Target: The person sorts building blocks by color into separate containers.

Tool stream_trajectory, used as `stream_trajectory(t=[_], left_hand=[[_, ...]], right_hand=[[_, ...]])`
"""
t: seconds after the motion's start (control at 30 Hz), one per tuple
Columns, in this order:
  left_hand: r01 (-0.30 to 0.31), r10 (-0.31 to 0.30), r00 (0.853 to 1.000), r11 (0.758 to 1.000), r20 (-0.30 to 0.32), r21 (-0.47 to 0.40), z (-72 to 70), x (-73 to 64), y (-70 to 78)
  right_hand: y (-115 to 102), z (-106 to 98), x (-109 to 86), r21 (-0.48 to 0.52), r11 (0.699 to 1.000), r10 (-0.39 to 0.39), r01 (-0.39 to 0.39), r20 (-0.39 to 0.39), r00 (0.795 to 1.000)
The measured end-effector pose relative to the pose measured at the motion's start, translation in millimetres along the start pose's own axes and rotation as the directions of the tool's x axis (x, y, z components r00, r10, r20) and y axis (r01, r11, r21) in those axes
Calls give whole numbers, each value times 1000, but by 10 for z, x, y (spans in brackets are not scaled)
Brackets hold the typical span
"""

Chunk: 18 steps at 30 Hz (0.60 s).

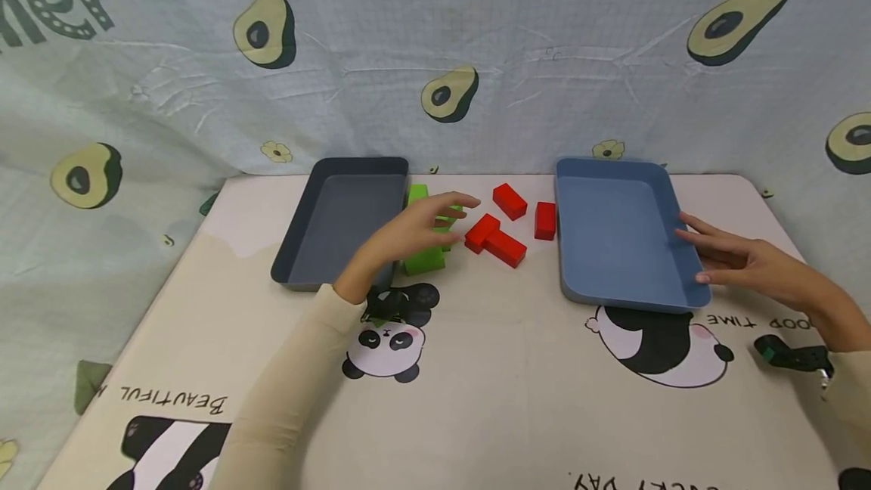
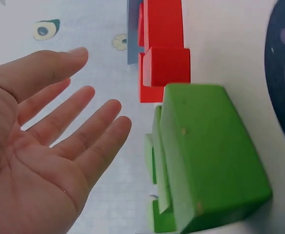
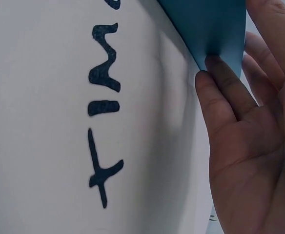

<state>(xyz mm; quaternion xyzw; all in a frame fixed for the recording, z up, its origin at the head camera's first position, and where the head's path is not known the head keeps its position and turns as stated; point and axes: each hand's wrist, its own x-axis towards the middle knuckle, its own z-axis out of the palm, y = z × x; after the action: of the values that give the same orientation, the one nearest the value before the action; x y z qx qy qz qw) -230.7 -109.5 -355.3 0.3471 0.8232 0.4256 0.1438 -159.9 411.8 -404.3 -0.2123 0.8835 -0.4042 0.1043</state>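
Observation:
Over the green blocks [image 1: 424, 259] my left hand [image 1: 422, 227] hovers with fingers spread and nothing in its grasp. In the left wrist view its palm faces a large green block [image 2: 215, 156], with a gap between them. Several red blocks [image 1: 506, 248] lie just beyond its fingertips, two of them touching. My right hand [image 1: 748, 259] is at the right side of the blue tray [image 1: 629, 297], its fingers fairly straight. The right wrist view shows two fingertips [image 3: 213, 61] against the tray's outer wall. Part of the green group is hidden under my left hand.
A dark grey tray [image 1: 292, 267] stands left of the green blocks, partly behind my left forearm. The pale tabletop [image 1: 476, 384] has printed pandas and lettering. Behind it hangs a cloth [image 1: 367, 97] with avocado prints. A small black device [image 1: 792, 355] shows by my right wrist.

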Motion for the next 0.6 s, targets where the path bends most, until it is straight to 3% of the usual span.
stream_trajectory(t=[0.3, 0.6], left_hand=[[43, -43, 999, 999, 16, 6, 44, 79, -51], [68, -67, 998, 995, 22, -69, 67, 153, -79]], right_hand=[[22, -18, 15, 8, 1000, -3, 3, 20, 1000], [8, -32, 18, 8, 1000, -7, 7, 31, 1000]])
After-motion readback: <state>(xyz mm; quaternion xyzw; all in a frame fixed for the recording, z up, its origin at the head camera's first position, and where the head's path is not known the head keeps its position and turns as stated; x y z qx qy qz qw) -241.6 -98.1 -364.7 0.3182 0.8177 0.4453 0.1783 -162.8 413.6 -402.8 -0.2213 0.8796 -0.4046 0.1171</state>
